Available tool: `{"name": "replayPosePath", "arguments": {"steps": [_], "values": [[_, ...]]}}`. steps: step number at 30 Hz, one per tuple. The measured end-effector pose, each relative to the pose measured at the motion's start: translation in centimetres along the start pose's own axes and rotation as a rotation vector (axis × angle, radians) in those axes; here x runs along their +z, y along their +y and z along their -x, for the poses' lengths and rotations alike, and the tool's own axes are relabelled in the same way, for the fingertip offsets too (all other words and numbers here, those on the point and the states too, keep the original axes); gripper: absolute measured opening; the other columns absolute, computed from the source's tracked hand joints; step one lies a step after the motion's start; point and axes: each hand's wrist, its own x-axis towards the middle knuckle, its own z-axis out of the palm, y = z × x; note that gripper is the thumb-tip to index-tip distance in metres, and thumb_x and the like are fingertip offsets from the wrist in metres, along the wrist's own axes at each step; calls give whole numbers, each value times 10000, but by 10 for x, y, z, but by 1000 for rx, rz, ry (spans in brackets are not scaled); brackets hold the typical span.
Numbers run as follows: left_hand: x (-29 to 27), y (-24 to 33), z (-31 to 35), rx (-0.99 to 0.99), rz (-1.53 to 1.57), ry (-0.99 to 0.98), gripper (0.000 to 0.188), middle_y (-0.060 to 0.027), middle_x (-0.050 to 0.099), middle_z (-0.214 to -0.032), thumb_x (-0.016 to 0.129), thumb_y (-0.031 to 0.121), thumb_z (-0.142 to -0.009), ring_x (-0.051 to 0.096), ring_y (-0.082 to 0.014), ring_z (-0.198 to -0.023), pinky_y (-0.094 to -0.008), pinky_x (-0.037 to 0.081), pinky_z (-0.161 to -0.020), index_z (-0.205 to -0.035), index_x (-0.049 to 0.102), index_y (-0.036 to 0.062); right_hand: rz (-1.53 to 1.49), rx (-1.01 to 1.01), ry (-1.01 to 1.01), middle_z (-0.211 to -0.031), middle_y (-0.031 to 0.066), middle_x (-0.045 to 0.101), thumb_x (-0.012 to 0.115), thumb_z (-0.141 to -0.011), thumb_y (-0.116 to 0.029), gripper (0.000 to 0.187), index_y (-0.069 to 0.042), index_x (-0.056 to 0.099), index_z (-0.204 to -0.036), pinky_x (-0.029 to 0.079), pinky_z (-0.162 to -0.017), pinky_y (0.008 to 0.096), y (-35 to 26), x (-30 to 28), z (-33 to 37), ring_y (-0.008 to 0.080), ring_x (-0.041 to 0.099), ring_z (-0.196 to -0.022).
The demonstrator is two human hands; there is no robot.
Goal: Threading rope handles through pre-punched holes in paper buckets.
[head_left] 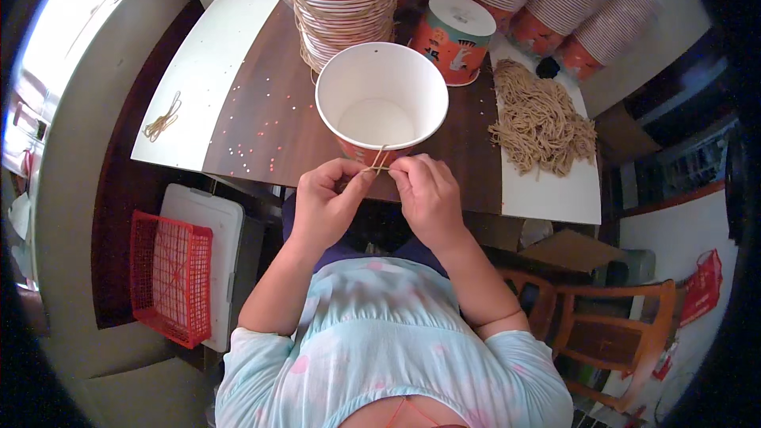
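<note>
A white-lined paper bucket (380,99) with a red printed outside stands upright at the table's front edge, its mouth facing up. From its near rim comes a thin tan cord (383,157), crossing over itself just in front of the bucket. My left hand (329,194) pinches the cord between thumb and index finger. Close beside it on the right, my right hand (428,196) pinches another part of the same cord. Fingertips of both hands are a short way apart. A small dark hole shows in the bucket's far wall, near the rim.
Behind the bucket rises a tall nested stack of buckets (341,8) with cords hanging on it. An upturned bucket (453,41) stands to its right. A tan cord heap (547,123) lies at right, a small cord bundle (162,119) at left. Small paper dots (261,136) are scattered nearby.
</note>
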Motion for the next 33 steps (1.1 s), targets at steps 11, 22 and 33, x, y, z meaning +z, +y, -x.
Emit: {"name": "replayPosePath", "arguments": {"steps": [11, 22, 33], "values": [[1, -10, 2, -112, 200, -69, 172, -20, 657, -731, 640, 118, -867, 568, -35, -658, -179, 447, -584, -846, 655, -53, -724, 395, -234, -915, 88, 647, 530, -909, -58, 129, 27, 611, -961, 515, -704, 267, -4, 10, -3, 140, 623, -828], [1, -7, 4, -119, 164, -42, 173, -49, 671, -751, 638, 101, -865, 602, -64, -669, -194, 484, -613, -865, 652, -72, -1146, 635, -149, -985, 65, 667, 603, -884, -109, 170, 7, 662, -993, 516, -762, 253, -9, 14, 2, 130, 642, -838], [7, -9, 4, -102, 273, 14, 154, -54, 666, -761, 638, 92, -868, 599, -64, -678, -195, 489, -612, -870, 646, -61, -1694, 1032, -157, -832, 27, 638, 534, -887, -174, 197, -33, 652, -959, 451, -673, 266, -1, 16, 3, 101, 548, -703]]}}
